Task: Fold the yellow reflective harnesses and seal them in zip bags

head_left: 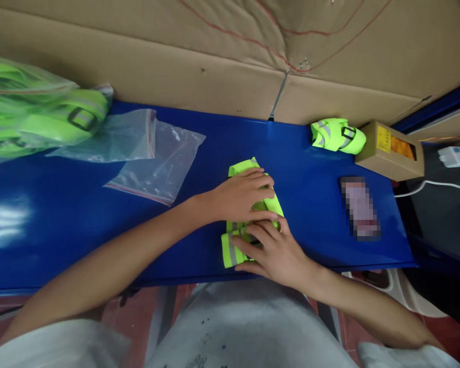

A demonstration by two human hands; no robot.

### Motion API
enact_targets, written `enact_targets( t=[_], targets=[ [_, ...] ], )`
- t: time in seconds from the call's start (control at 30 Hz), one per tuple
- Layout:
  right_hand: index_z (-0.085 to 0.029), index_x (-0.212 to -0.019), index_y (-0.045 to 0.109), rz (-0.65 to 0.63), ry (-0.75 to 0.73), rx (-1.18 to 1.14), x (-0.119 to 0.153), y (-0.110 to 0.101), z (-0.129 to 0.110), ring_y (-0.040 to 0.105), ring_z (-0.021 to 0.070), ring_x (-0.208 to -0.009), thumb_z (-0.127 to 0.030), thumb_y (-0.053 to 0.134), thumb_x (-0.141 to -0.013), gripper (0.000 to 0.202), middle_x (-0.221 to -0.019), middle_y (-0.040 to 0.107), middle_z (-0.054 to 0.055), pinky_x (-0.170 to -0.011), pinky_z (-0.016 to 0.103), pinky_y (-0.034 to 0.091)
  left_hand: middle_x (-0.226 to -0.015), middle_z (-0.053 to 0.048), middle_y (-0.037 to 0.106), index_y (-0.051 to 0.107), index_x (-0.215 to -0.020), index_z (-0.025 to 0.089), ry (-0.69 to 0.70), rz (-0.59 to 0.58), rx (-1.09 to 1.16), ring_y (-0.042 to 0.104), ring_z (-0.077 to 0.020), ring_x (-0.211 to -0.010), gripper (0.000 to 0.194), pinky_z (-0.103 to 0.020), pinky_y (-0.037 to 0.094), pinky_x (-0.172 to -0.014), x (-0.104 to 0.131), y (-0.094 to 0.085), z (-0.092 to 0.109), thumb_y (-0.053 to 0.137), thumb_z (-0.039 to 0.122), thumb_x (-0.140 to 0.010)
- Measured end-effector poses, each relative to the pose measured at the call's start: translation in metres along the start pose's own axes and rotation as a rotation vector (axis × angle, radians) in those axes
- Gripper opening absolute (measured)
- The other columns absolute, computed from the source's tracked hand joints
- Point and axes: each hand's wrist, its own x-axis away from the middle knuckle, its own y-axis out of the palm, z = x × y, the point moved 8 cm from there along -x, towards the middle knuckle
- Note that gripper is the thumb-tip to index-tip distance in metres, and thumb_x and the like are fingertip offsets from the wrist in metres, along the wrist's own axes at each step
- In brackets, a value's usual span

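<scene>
A neon yellow-green reflective strap (230, 250) with grey stripes lies folded in layers near the front edge of the blue table. Across its far part rests my left hand (245, 197), palm down with the fingers apart. My right hand (270, 250) lies on the near part, fingers spread over the fold by the grey stripe. The fingertips of the left hand come close to the right knuckles. Both hands press on the strap from above, and they hide much of its middle.
Two clear zip bags (164, 158) lie left of centre, beside a large bag of neon straps (42, 112). A rolled neon strap with a black buckle (339, 135) sits at the back right, against a cardboard box (387, 151). A pixelated phone (360, 207) lies nearer.
</scene>
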Motion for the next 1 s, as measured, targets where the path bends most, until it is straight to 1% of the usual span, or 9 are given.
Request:
enact_targets(
  t=[0.13, 0.27, 0.4, 0.5, 0.63, 0.77, 0.87, 0.93, 1.0],
  targets=[
    [-0.026, -0.134, 0.062, 0.008, -0.04, 0.073, 0.002, -0.001, -0.007, 0.054, 0.027, -0.11, -0.058, 0.057, -0.099, 0.048, -0.116, 0.067, 0.008, -0.105, 0.049, 0.03, -0.118, -0.012, 0.065, 0.072, -0.112, 0.017, 0.062, -0.025, -0.154, 0.06, -0.0253, -0.118, 0.039, -0.048, 0.034, -0.122, 0.007, 0.007, 0.001, 0.049, 0.048, -0.104],
    [-0.023, -0.135, 0.062, 0.019, -0.054, 0.155, 0.006, 0.001, -0.013, 0.054, 0.0291, -0.115, -0.052, 0.056, -0.101, 0.045, -0.118, 0.066, 0.01, -0.108, 0.051, 0.03, -0.127, -0.013, 0.063, 0.071, -0.117, 0.018, 0.082, 0.003, -0.321, 0.057, -0.0278, -0.13, 0.033, -0.05, 0.033, -0.124, 0.013, 0.01, 0.003, 0.049, 0.04, -0.104],
    [-0.018, -0.137, 0.062, 0.058, -0.107, 0.204, 0.007, 0.002, -0.02, 0.055, 0.0319, -0.116, -0.054, 0.053, -0.103, 0.05, -0.119, 0.067, 0.011, -0.108, 0.054, 0.033, -0.126, -0.014, 0.064, 0.071, -0.108, 0.018, 0.076, 0.007, -0.407, 0.06, -0.028, -0.127, 0.029, -0.05, 0.037, -0.122, 0.013, 0.012, 0.007, 0.051, 0.038, -0.104],
    [-0.018, -0.137, 0.063, 0.072, -0.101, 0.216, 0.005, 0.001, -0.022, 0.056, 0.0318, -0.116, -0.051, 0.057, -0.101, 0.048, -0.119, 0.067, 0.011, -0.107, 0.054, 0.033, -0.123, -0.012, 0.066, 0.072, -0.102, 0.018, 0.085, 0.029, -0.38, 0.062, -0.0261, -0.126, 0.027, -0.05, 0.034, -0.123, 0.011, 0.011, 0.008, 0.054, 0.039, -0.103],
    [-0.021, -0.136, 0.063, 0.055, -0.041, 0.195, 0.003, 0.0, -0.021, 0.055, 0.0302, -0.117, -0.045, 0.06, -0.101, 0.043, -0.12, 0.068, 0.009, -0.106, 0.052, 0.034, -0.125, -0.013, 0.066, 0.072, -0.103, 0.018, 0.064, 0.081, -0.3, 0.061, -0.0283, -0.129, 0.038, -0.053, 0.031, -0.125, 0.012, 0.009, 0.006, 0.056, 0.052, -0.1],
    [-0.023, -0.136, 0.064, 0.086, -0.022, 0.142, 0.005, -0.001, -0.019, 0.053, 0.0289, -0.119, -0.047, 0.059, -0.101, 0.042, -0.119, 0.069, 0.008, -0.106, 0.049, 0.034, -0.122, -0.016, 0.064, 0.071, -0.104, 0.015, -0.06, 0.126, -0.232, 0.061, -0.0306, -0.125, 0.047, -0.058, 0.032, -0.124, 0.009, 0.008, 0.003, 0.053, 0.057, -0.099],
    [-0.023, -0.135, 0.064, 0.088, -0.023, 0.142, 0.006, 0.002, -0.017, 0.054, 0.029, -0.119, -0.047, 0.059, -0.102, 0.042, -0.119, 0.07, 0.007, -0.106, 0.049, 0.034, -0.115, -0.013, 0.063, 0.069, -0.104, 0.015, -0.17, 0.141, -0.176, 0.064, -0.0268, -0.114, 0.035, -0.059, 0.032, -0.124, 0.006, 0.008, -0.002, 0.057, 0.047, -0.098],
    [-0.021, -0.136, 0.064, 0.081, -0.041, 0.163, 0.006, 0.003, -0.018, 0.055, 0.0297, -0.119, -0.049, 0.057, -0.102, 0.044, -0.119, 0.07, 0.008, -0.106, 0.05, 0.035, -0.115, -0.012, 0.062, 0.067, -0.105, 0.015, -0.19, 0.128, -0.159, 0.063, -0.0256, -0.112, 0.028, -0.058, 0.031, -0.125, 0.004, 0.009, -0.003, 0.06, 0.039, -0.095],
    [-0.019, -0.136, 0.063, 0.08, -0.059, 0.178, 0.004, 0.002, -0.019, 0.057, 0.0305, -0.118, -0.05, 0.055, -0.103, 0.046, -0.12, 0.07, 0.01, -0.106, 0.05, 0.035, -0.116, -0.012, 0.061, 0.066, -0.107, 0.014, -0.18, 0.111, -0.154, 0.063, -0.026, -0.111, 0.027, -0.058, 0.031, -0.125, 0.004, 0.011, -0.003, 0.06, 0.038, -0.094]
  ],
)
